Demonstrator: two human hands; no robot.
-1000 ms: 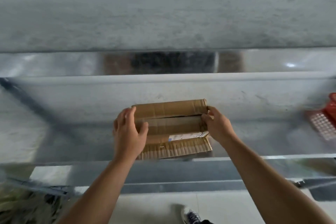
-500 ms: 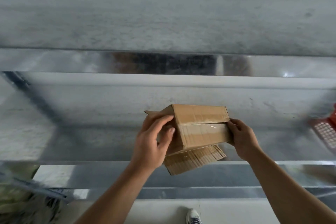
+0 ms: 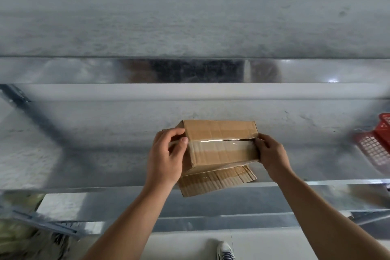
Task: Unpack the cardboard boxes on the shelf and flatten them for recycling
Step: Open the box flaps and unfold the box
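The small brown taped cardboard box (image 3: 221,143) is lifting off the grey metal shelf (image 3: 105,154), its seam turning towards the person. The left hand (image 3: 164,160) and right hand (image 3: 272,154) are gripping its ends. Opening is beginning; the next move likely calls for peeling the tape.

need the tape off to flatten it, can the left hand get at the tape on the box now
Probably yes: the left hand grips the box at its left end, thumb beside the mostly bare tape. The right hand holds the other end.
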